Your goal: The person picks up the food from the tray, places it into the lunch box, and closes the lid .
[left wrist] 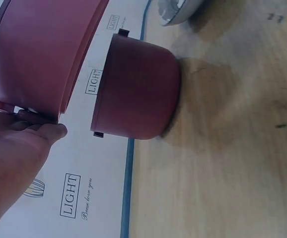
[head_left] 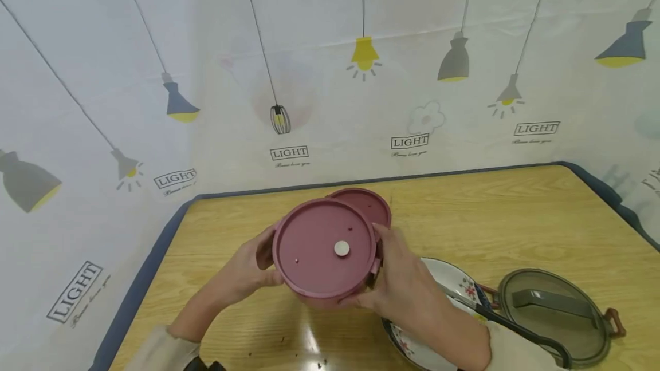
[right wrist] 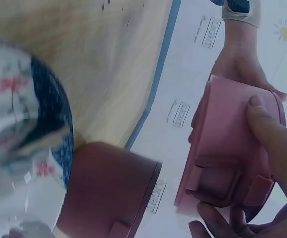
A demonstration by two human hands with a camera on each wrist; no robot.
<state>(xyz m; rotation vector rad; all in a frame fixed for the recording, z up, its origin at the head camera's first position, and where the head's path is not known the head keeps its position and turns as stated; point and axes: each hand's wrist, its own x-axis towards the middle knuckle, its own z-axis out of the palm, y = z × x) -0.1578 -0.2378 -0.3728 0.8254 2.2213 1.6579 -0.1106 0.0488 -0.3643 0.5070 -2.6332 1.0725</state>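
Both hands hold a round pink lidded food container (head_left: 323, 248) up in front of the body, its lid with a small white knob tilted toward the head camera. My left hand (head_left: 247, 271) grips it at the left side, fingers behind and thumb at the front. On the opposite side, my right hand (head_left: 399, 279) grips it by the side handle; the right wrist view shows the thumb (right wrist: 262, 116) lying along the wall. Behind it on the table stands a second round pink container (left wrist: 136, 87), partly hidden by the held one in the head view.
At the right is a white bowl with red flowers (head_left: 446, 272), partly behind the right arm, with a black-handled utensil (head_left: 507, 320) across it. Beside it lies a pan with a glass lid (head_left: 552, 314). The wooden table (head_left: 227, 228) ends at a lamp-printed wall covering (head_left: 330, 159).
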